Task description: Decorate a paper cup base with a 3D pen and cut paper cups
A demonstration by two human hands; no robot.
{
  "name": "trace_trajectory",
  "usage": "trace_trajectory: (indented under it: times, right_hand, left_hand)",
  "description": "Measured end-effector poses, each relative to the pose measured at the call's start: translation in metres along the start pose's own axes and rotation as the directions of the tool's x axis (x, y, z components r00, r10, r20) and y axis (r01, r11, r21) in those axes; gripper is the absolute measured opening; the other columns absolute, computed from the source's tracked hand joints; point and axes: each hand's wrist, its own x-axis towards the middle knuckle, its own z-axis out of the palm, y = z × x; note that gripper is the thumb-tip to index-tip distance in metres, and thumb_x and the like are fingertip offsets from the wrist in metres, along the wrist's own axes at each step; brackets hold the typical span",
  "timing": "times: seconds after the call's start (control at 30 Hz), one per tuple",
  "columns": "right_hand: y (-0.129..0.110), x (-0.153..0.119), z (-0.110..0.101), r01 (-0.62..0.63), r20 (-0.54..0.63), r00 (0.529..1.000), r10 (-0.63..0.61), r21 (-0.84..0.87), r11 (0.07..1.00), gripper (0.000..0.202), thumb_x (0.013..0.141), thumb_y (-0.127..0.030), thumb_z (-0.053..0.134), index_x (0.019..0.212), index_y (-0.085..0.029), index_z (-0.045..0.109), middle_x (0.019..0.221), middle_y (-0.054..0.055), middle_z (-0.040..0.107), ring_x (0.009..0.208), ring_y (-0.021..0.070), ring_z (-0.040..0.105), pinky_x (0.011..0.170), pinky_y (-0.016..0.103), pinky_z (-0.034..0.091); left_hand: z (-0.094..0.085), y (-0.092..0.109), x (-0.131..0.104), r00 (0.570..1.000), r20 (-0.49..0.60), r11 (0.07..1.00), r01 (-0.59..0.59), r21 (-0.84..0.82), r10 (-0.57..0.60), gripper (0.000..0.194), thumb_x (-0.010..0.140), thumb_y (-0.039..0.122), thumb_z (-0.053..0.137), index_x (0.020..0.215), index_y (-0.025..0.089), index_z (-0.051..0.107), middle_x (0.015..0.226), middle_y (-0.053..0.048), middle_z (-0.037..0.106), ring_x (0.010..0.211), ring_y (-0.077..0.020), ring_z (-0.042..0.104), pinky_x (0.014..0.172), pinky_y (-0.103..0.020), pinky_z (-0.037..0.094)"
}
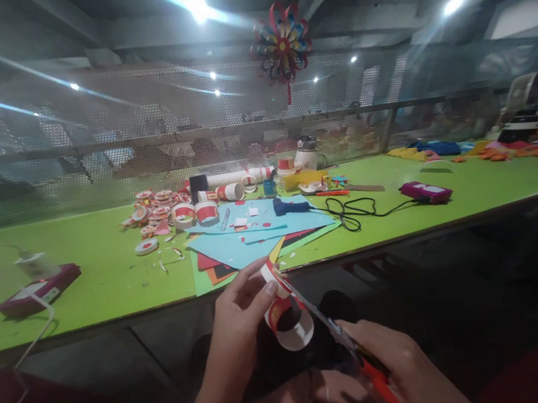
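My left hand (245, 309) grips a red and white paper cup piece (296, 335), a ring with an open end, in front of the table's edge. Fingers and thumb pinch its upper strip. My right hand (393, 358) is closed around the red handles of a pair of scissors (336, 329). Their blades point up and left, reaching the cup piece's upper strip near my left thumb. Whether the blades are parted is hard to make out. Beyond my hands lie sheets of coloured paper (230, 248), with light blue on top.
Cut cup rings (207, 212) and a pile of red and white discs (161, 207) stand at the back left. A dark blue glue gun (292, 205) rests on the paper, its black cord running towards a purple power strip (426, 192). Another power strip (42, 289) lies left.
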Motion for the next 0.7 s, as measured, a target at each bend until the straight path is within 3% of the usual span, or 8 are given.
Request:
trace_trajectory:
  times: [0.3, 0.53, 0.7]
  right_hand:
    - [-0.0037, 0.0015, -0.0001, 0.012, -0.014, 1.000, -0.011, 0.071, 0.997, 0.019, 0.084, -0.016, 0.055, 0.100, -0.021, 0.066, 0.085, 0.004, 0.069, 0.075, 0.0184, 0.065, 0.070, 0.026, 0.051]
    - [-0.0078, 0.0037, -0.0024, 0.028, -0.026, 0.999, -0.026, 0.088, 0.996, 0.023, 0.086, -0.020, 0.055, 0.105, -0.021, 0.067, 0.088, 0.005, 0.071, 0.078, 0.0199, 0.067, 0.071, 0.027, 0.053]
    - [-0.0048, 0.0033, -0.0001, 0.043, -0.030, 0.999, -0.040, 0.081, 0.996, 0.019, 0.088, -0.020, 0.051, 0.099, -0.020, 0.066, 0.086, 0.005, 0.071, 0.077, 0.0191, 0.067, 0.071, 0.026, 0.052]
  left_hand:
    - [0.0071, -0.0038, -0.0062, 0.996, -0.087, 1.000, -0.019, -0.002, 0.019, 0.047, 0.069, 0.030, 0.082, 0.112, 0.017, 0.068, 0.096, -0.007, 0.076, 0.090, -0.0205, 0.070, 0.081, -0.027, 0.053]
    - [0.0065, -0.0073, -0.0065, 0.994, -0.102, 1.000, -0.022, 0.001, 0.022, 0.045, 0.068, 0.030, 0.083, 0.109, 0.017, 0.069, 0.097, -0.008, 0.077, 0.090, -0.0208, 0.070, 0.079, -0.026, 0.054]
    - [0.0073, -0.0072, -0.0073, 0.993, -0.114, 1.000, -0.006, -0.004, 0.006, 0.047, 0.067, 0.030, 0.083, 0.110, 0.018, 0.068, 0.098, -0.008, 0.076, 0.088, -0.0201, 0.070, 0.076, -0.026, 0.055]
